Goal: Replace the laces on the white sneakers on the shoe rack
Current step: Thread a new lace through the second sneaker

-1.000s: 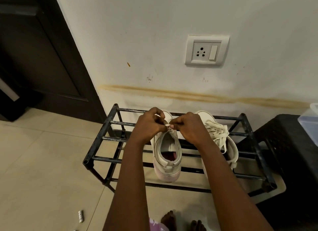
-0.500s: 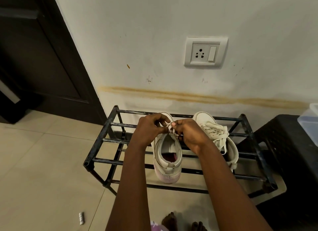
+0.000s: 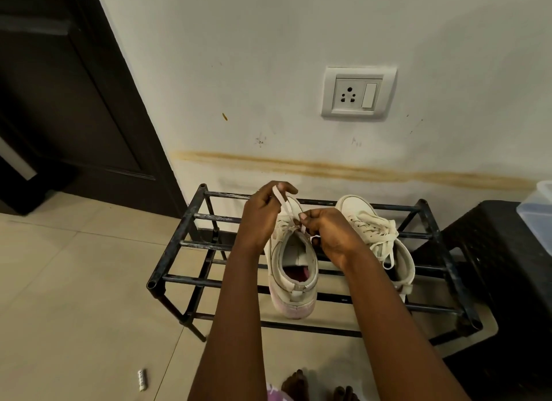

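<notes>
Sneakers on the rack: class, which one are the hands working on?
The left sneaker: the left hand and right hand pinch its lace. The right sneaker sits untouched, laced.

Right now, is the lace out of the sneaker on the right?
No: the right sneaker has its lace threaded up its front, with loose ends hanging over the side.

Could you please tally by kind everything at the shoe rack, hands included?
Rack: 1
Sneakers: 2
Laces: 2
Hands: 2
Total: 7
</notes>
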Available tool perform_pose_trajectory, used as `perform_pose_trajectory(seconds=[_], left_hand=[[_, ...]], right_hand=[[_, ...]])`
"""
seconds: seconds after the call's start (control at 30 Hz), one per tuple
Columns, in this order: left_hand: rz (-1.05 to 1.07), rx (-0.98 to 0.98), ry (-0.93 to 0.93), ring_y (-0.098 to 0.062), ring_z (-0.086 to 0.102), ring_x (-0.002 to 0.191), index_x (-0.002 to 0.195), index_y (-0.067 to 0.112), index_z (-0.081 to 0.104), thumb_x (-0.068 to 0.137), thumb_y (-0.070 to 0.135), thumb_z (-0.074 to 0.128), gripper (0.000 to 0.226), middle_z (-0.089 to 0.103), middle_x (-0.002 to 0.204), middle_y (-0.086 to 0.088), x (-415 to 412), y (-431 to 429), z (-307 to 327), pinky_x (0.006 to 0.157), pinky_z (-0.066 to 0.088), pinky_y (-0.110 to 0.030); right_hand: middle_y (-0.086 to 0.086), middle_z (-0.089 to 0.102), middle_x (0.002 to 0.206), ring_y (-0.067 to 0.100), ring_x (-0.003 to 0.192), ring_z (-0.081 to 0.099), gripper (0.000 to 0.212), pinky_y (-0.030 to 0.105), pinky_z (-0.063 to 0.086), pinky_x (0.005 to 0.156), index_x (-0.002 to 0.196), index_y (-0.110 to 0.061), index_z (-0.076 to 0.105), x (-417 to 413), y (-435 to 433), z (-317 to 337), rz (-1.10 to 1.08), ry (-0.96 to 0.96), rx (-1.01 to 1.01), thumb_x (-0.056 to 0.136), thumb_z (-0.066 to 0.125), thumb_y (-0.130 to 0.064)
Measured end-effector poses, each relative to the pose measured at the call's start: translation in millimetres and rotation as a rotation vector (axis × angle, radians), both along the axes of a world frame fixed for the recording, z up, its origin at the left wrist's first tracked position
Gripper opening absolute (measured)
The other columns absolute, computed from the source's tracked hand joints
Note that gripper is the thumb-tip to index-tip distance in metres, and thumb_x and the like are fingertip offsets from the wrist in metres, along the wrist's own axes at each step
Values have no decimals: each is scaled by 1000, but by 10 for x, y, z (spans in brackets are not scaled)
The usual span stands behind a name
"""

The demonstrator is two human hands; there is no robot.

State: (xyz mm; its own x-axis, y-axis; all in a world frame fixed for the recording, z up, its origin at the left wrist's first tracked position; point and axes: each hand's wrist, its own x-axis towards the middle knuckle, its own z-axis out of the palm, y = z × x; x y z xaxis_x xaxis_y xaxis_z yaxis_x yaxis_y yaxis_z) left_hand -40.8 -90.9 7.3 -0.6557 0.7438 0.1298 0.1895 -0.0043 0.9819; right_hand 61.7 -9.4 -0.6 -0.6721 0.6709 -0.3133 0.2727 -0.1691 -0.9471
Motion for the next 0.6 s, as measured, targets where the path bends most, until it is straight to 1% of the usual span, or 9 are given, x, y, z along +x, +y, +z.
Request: perform_pose_trajectory(seconds=[0.1,0.17,0.23,0.3,0.33,0.43,0.5,0.57,0.6], left_hand=[[47,50,-201,-14,47,73,88,20,65,101,38,28,44,52,76,4,-47,-63,32,67,38,-28],[125,100,-355,-12,48,65,88,17,65,101,43,23,50,53,70,2,-103,-125,68,62,39,-27],[234,212,-541,-10,47,58,85,15,64,100,46,23,54,53,64,1,-199,-205,101,56,38,-25],[341,340,-690,-9,51,55,84,13,63,98,50,26,55,56,62,1,-341,-311,82,50,42,-21],[382,394,-749,-9,55,55,83,13,63,97,53,27,56,58,62,1,-409,-368,57,49,45,-19],[473,568,-933,-12,65,61,80,11,59,95,57,29,57,66,70,-4,-557,-521,-38,59,55,-22],[538,679,-1024,-16,68,73,82,10,57,95,58,30,56,67,78,-7,-638,-614,-74,70,57,-26],[592,700,-1025,-17,66,84,85,13,56,96,54,34,48,64,86,-6,-709,-686,-110,78,54,-27],[602,654,-999,-15,64,83,88,14,56,97,48,38,39,62,87,-4,-722,-708,-122,77,53,-25]], right_hand=[[10,58,79,19,71,44,30,31,37,65,69,-16,69,-3,1,-18,-18,-20,-12,94,53,-10],[5,57,69,16,67,43,29,31,37,65,70,-15,68,0,-3,-10,-11,-21,0,94,52,-10],[-6,55,54,13,63,41,29,28,35,61,71,-13,67,9,-5,4,-11,-16,14,95,51,-9],[-14,52,42,12,61,41,30,26,33,59,70,-13,66,22,-7,21,-8,-16,28,95,50,-9],[-15,52,40,11,61,41,30,25,32,59,70,-13,65,26,-12,28,-4,-20,36,95,50,-9],[-15,52,46,8,59,42,28,23,32,57,71,-13,64,35,-27,46,-9,-34,53,96,50,-9],[-13,52,50,7,58,43,28,23,33,58,71,-14,63,41,-29,52,-18,-38,57,95,50,-9],[-12,52,53,6,59,44,28,23,33,59,71,-14,63,47,-33,61,-17,-43,65,95,50,-9],[-10,53,56,6,60,44,28,23,33,59,71,-14,63,50,-37,66,-17,-45,69,96,50,-9]])
